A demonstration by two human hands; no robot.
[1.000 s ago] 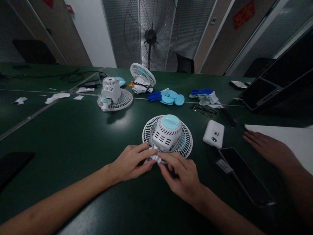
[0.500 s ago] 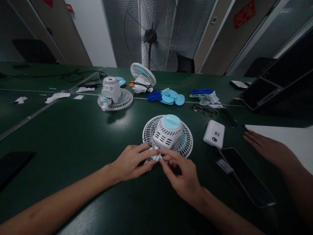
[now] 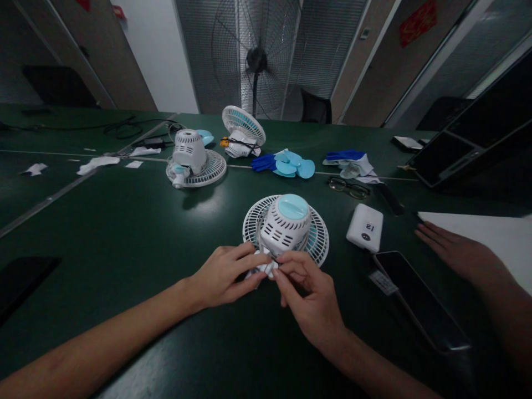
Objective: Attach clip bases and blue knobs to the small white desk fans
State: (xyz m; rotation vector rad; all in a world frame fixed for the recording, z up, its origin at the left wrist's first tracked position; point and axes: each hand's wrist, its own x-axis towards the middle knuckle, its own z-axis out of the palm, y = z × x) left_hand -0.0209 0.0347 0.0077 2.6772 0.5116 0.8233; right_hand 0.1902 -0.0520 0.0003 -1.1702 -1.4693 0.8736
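left hand (image 3: pixel 230 272): pinching a small white part (image 3: pixel 269 268), seemingly to steady it | fan (image 3: pixel 286 230): grille-down on table (image 3: pixel 166 227), just beyond the part, perhaps for stability | right hand (image 3: pixel 311 291): fingertips at the part's right end, cannot tell whether gripping

1 white rectangular power bank (image 3: pixel 364 227) lies near 1 dark flat smartphone (image 3: pixel 421 302); black-framed eyeglasses (image 3: pixel 347 188) rest beyond them.

white part (image 3: pixel 266 267) partly covered by fingers (image 3: pixel 248 260), large fan (image 3: pixel 256 60) cut off above
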